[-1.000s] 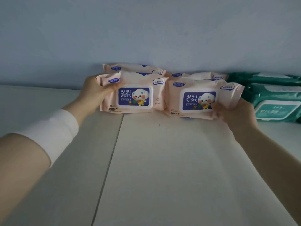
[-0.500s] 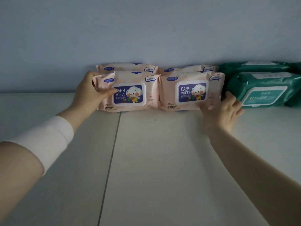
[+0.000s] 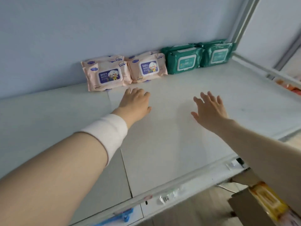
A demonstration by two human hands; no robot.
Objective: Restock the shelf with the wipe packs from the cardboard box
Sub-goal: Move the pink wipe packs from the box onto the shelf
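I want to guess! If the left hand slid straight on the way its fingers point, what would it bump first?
Most likely the right-hand pink baby wipes pack, near its lower left corner, though the left hand aims close to the gap beside it.

Both arms are stretched forward from the lower corners of the view, with the forearms bare. The left hand (image 3: 135, 103) is held palm down, empty, its fingers relaxed and kept close together. A white band (image 3: 109, 132) is worn around the left wrist. The right hand (image 3: 210, 110) is held palm down, empty, its fingers straight and spread well apart.
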